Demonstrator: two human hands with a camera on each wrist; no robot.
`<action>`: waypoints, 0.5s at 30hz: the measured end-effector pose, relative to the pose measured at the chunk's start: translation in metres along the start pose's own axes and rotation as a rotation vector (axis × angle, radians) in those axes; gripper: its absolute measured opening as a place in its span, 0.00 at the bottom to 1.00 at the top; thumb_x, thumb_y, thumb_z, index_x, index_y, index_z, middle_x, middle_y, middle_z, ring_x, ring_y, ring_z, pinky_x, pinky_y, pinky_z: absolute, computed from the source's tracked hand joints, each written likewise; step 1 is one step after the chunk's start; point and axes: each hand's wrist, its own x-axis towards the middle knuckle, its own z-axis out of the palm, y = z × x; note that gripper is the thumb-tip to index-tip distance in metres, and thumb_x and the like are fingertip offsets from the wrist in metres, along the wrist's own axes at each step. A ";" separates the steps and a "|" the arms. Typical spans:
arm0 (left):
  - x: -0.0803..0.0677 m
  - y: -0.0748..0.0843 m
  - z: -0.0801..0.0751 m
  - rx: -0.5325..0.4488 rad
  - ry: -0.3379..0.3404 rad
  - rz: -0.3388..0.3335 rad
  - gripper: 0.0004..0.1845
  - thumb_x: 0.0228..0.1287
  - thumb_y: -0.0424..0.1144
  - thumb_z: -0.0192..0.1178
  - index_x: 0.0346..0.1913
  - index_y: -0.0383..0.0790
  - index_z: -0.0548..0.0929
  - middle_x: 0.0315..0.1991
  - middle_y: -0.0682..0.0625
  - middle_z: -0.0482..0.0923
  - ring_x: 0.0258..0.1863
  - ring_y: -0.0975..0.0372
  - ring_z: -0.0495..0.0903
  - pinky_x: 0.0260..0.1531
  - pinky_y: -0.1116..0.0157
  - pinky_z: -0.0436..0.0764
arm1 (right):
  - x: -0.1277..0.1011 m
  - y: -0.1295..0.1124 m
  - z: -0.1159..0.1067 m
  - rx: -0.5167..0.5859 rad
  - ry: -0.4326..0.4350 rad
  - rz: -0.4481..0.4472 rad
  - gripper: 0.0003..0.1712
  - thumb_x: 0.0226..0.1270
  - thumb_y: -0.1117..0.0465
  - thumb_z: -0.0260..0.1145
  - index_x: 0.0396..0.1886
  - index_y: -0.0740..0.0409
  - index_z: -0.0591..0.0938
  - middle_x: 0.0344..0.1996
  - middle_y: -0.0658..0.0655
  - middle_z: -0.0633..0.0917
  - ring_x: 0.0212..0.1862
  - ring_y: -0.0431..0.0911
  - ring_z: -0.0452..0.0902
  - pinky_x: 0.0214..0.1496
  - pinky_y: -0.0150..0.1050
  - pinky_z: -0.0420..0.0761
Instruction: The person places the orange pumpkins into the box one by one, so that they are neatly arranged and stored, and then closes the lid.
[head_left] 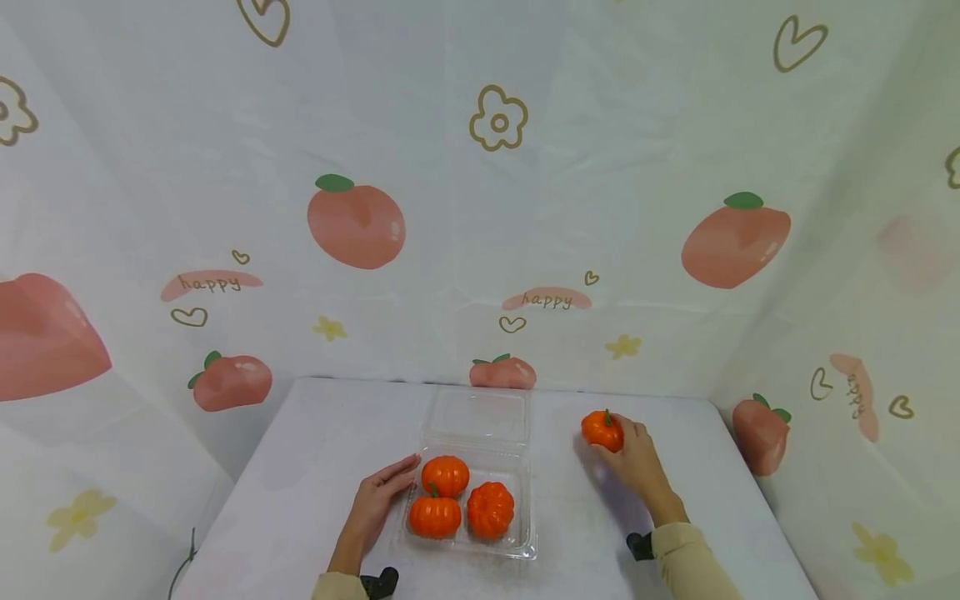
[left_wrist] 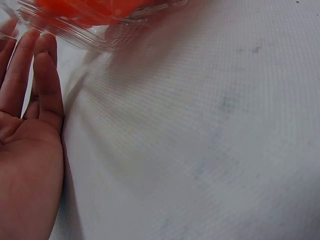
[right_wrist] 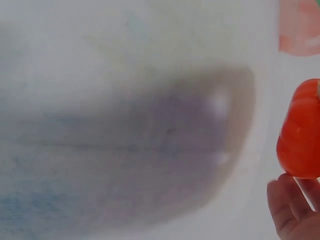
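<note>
A clear plastic clamshell box lies open on the white table, its lid folded back. Three small orange pumpkins sit inside it. My left hand lies flat with straight fingers against the box's left side; in the left wrist view the fingers touch the box's ribbed rim. My right hand grips a fourth pumpkin to the right of the box, just above the table. In the right wrist view that pumpkin shows at the right edge above a fingertip.
The white table is enclosed by a cloth backdrop printed with peaches, hearts and flowers. The table's far edge meets the backdrop close behind the box lid. A dark cable hangs at the left front corner.
</note>
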 end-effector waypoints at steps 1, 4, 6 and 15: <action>0.000 0.000 0.000 0.001 -0.001 -0.001 0.29 0.65 0.50 0.69 0.66 0.43 0.81 0.65 0.52 0.81 0.66 0.67 0.79 0.58 0.73 0.82 | -0.001 -0.002 -0.001 0.001 0.012 -0.018 0.41 0.65 0.51 0.73 0.71 0.65 0.69 0.59 0.76 0.74 0.60 0.70 0.73 0.64 0.68 0.76; 0.001 -0.001 -0.001 0.004 -0.002 0.006 0.29 0.64 0.50 0.69 0.66 0.42 0.81 0.65 0.51 0.81 0.65 0.66 0.79 0.58 0.72 0.82 | -0.002 -0.008 -0.003 0.014 0.034 -0.069 0.40 0.65 0.50 0.73 0.71 0.63 0.71 0.58 0.74 0.76 0.58 0.68 0.75 0.62 0.66 0.79; 0.002 -0.002 -0.001 0.002 -0.003 0.005 0.29 0.64 0.51 0.69 0.65 0.43 0.82 0.65 0.52 0.82 0.64 0.68 0.80 0.58 0.73 0.82 | -0.003 -0.013 -0.006 0.021 0.041 -0.101 0.40 0.65 0.49 0.73 0.71 0.62 0.71 0.58 0.73 0.77 0.57 0.66 0.76 0.58 0.63 0.81; 0.001 -0.002 -0.002 -0.001 -0.010 0.008 0.28 0.65 0.50 0.69 0.65 0.43 0.82 0.65 0.52 0.82 0.65 0.66 0.79 0.57 0.74 0.82 | -0.006 -0.034 -0.015 0.020 0.037 -0.150 0.41 0.67 0.45 0.71 0.72 0.61 0.71 0.58 0.70 0.79 0.54 0.59 0.78 0.50 0.49 0.84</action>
